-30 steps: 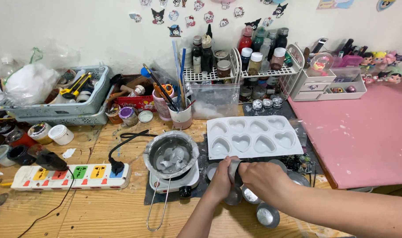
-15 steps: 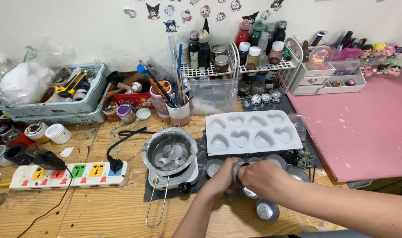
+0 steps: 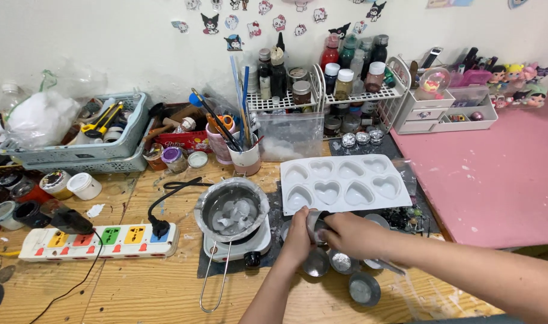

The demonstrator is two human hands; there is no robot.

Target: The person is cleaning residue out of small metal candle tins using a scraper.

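Both hands close together on one small metal cup (image 3: 315, 226), which is lifted a little above the table. The left hand (image 3: 298, 235) wraps its fingers around the left side of the cup, and the right hand (image 3: 346, 234) pinches the cup from the right side, so the cup sits between the two hands, just in front of the white mould.

Nearest to the camera, a round metal tin (image 3: 364, 290) lies on the wooden table (image 3: 136, 288). Two more tins (image 3: 343, 262) stand just below the hands, close beside each other. To the left, a long wire handle (image 3: 214, 282) reaches toward the camera from a metal pot (image 3: 232, 211). The pot holds pale lumps and sits on a small white hot plate (image 3: 238, 245). Further left lies a white power strip (image 3: 100, 240) with coloured sockets, and a black plug is in it.

Behind the hands, the white mould (image 3: 345, 183) with eight heart-shaped hollows lies flat on a dark mat. To the right is a pink board (image 3: 496, 174). Beyond the mould stand a clear plastic box (image 3: 288, 137) and a cup of brushes (image 3: 245, 157). At the wall, a white wire rack (image 3: 322, 96) carries many bottles, and a grey basket (image 3: 76, 144) with tools stands far left.
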